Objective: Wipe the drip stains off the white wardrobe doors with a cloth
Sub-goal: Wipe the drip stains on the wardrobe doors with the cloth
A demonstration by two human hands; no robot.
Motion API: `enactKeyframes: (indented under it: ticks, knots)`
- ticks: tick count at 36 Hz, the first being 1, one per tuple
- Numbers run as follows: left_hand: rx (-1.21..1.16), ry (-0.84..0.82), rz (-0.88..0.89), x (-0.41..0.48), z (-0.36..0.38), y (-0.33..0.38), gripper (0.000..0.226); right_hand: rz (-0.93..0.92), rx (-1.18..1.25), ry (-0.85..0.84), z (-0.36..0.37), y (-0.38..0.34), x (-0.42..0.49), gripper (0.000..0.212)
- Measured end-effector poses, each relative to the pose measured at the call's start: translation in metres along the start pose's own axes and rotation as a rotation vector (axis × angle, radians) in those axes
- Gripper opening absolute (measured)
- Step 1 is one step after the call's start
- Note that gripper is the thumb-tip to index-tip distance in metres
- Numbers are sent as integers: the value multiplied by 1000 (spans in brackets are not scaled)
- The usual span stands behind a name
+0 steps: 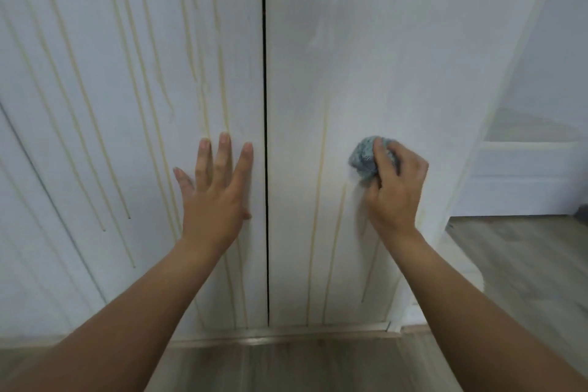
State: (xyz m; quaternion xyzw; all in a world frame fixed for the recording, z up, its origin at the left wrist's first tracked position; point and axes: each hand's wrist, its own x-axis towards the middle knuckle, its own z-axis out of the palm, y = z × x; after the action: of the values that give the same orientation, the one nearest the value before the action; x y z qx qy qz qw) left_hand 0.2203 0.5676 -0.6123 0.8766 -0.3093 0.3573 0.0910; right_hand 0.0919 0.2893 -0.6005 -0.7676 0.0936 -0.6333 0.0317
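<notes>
Two white wardrobe doors fill the view, split by a dark vertical gap. The left door (127,73) carries several long yellowish drip stains (219,51). The right door (397,57) looks mostly clean up high, with a few faint drips (319,188) lower down. My left hand (216,191) lies flat on the left door near the gap, fingers spread and straight. My right hand (394,191) grips a balled grey-blue cloth (364,157) and presses it against the right door at mid height.
A grey wood-look floor (515,270) runs below and to the right of the wardrobe. A metal threshold strip (280,332) runs along the door bottoms. White furniture (525,175) stands at the right behind the wardrobe's corner.
</notes>
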Motion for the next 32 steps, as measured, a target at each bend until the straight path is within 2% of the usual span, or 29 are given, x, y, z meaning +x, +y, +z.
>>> enactKeyframes:
  ticks: [4, 6, 8, 11, 14, 18, 20, 23, 28, 32]
  knots:
    - [1, 10, 7, 0, 0, -1, 156, -230, -88, -204, 1, 28, -57, 46]
    - [7, 18, 12, -1, 0, -1, 154, -273, -103, -246, -4, 37, -75, 36]
    - [19, 17, 21, -2, 1, -2, 152, -266, -85, -249, -4, 38, -72, 40]
    - [31, 20, 25, -2, 1, -4, 150, -212, -31, -169, -4, 27, -43, 41]
    - [23, 10, 18, -1, -1, -3, 149, -106, 39, -12, -8, 15, -5, 39]
    - [24, 4, 26, -2, 1, -4, 150, 26, 55, 130, -10, -1, 22, 55]
    - [28, -1, 27, -2, 1, -4, 150, 46, 39, 133, -7, -5, 16, 45]
    - [28, -3, 26, -2, 2, -5, 148, -29, -8, 73, 1, -6, -10, 31]
    - [22, 3, 23, -3, 0, -4, 146, -254, -103, -144, 5, 5, -66, 25]
    - [22, 5, 22, -4, 1, -3, 148, -382, -109, -254, -3, 19, -88, 19]
